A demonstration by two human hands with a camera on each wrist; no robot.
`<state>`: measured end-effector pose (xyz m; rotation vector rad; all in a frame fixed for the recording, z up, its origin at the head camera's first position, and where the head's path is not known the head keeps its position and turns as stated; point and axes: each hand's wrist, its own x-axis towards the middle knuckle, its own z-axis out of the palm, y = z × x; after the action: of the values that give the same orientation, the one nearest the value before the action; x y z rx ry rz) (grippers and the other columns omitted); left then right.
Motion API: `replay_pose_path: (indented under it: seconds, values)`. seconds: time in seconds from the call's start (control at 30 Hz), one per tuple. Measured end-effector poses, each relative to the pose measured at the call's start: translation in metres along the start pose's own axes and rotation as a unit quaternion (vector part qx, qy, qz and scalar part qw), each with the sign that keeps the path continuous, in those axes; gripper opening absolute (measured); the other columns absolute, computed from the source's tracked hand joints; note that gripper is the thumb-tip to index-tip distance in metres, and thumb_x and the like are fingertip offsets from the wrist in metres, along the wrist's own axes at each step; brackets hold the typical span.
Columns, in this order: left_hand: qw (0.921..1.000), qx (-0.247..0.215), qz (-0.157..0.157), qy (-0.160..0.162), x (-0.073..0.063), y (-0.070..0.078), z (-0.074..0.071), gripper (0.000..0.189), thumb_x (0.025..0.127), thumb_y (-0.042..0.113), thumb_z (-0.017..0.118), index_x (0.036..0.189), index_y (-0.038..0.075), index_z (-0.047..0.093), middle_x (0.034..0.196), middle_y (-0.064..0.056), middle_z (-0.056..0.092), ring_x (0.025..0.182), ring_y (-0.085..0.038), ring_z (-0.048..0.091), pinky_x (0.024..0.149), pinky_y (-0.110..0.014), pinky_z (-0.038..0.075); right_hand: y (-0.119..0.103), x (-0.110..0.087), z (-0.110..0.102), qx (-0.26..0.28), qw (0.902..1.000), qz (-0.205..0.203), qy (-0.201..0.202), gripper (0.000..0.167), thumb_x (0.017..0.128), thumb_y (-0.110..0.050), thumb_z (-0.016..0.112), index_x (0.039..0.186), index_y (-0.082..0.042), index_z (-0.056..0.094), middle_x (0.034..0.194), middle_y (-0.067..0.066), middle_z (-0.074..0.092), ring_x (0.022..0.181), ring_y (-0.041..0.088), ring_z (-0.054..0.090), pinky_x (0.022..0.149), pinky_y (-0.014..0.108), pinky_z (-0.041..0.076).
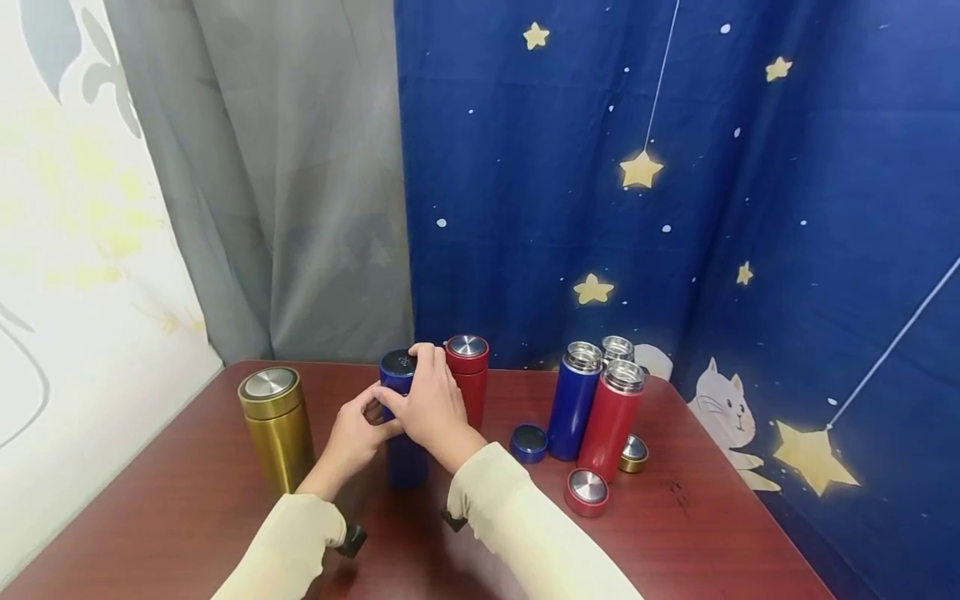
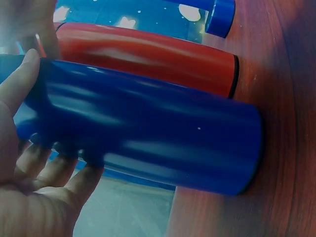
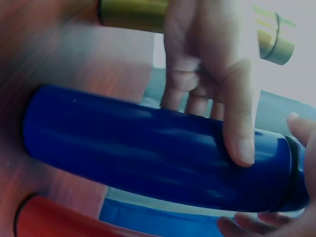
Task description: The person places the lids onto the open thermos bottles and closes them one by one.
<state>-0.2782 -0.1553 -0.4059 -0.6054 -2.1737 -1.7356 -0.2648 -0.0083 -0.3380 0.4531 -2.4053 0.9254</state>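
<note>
One capped blue thermos flask (image 1: 407,468): upright, lower centre of frame.
Left hand (image 1: 352,435): clamped round its body, presumably steadying it.
Right hand (image 1: 433,404): curled round the cap (image 1: 397,364) (likely for purchase).

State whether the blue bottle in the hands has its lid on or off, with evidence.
On: the head view shows the dark-topped lid capping the blue bottle; how tightly, cannot tell.

No writing is legible; the held blue bottle (image 2: 187,133) has marks (image 1: 406,362) on its lid (image 1: 392,365) (too small to read).
</note>
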Motion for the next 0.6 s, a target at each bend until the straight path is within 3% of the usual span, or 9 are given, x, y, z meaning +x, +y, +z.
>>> replay_pose_path:
  seconds: [0.13, 0.3, 0.47, 0.6]
  values:
    - [0.9996, -0.02, -0.009, -0.016, 0.001, -0.001, -0.002, 0.073, 0.08, 0.01, 0.081, 0.142, 0.0, 0.045, 0.131, -0.02, 0.058, 0.117, -0.033, 0.058, 0.092, -0.043, 0.049, 0.008, 0.004, -0.005, 0.128, 0.9898, 0.014, -0.06, 0.075, 0.082, -0.042, 0.076, 0.139, -0.017, 0.034, 0.131, 0.006, 0.046, 0.114, 0.02, 0.053, 0.095, 0.037, 0.048]
    - [0.9976, -0.038, -0.034, -0.047, 0.002, -0.004, -0.007, 0.078, 0.082, 0.014, 0.079, 0.148, 0.002, 0.038, 0.138, -0.02, 0.051, 0.121, -0.033, 0.054, 0.092, -0.038, 0.049, 0.023, 0.012, -0.012, 0.215, 0.9669, -0.041, -0.131, 0.085, 0.084, -0.025, 0.071, 0.154, -0.021, 0.023, 0.15, 0.008, 0.035, 0.131, 0.022, 0.042, 0.104, 0.042, 0.04]
    - [0.9959, -0.037, -0.045, -0.07, 0.005, -0.003, -0.011, 0.077, 0.082, 0.012, 0.079, 0.147, 0.001, 0.038, 0.138, -0.021, 0.052, 0.122, -0.035, 0.054, 0.092, -0.04, 0.05, 0.035, 0.018, -0.018, 0.287, 0.9348, -0.065, -0.199, 0.075, 0.084, -0.01, 0.065, 0.151, -0.019, 0.033, 0.144, 0.008, 0.045, 0.123, 0.021, 0.052, 0.099, 0.033, 0.045]
    - [0.9949, -0.041, -0.048, -0.079, 0.006, -0.002, -0.011, 0.075, 0.082, 0.009, 0.078, 0.146, -0.001, 0.039, 0.137, -0.023, 0.051, 0.123, -0.037, 0.052, 0.094, -0.042, 0.049, 0.04, 0.019, -0.02, 0.344, 0.9087, -0.064, -0.227, 0.066, 0.085, -0.002, 0.062, 0.147, -0.01, 0.04, 0.14, 0.014, 0.049, 0.119, 0.024, 0.055, 0.097, 0.03, 0.046]
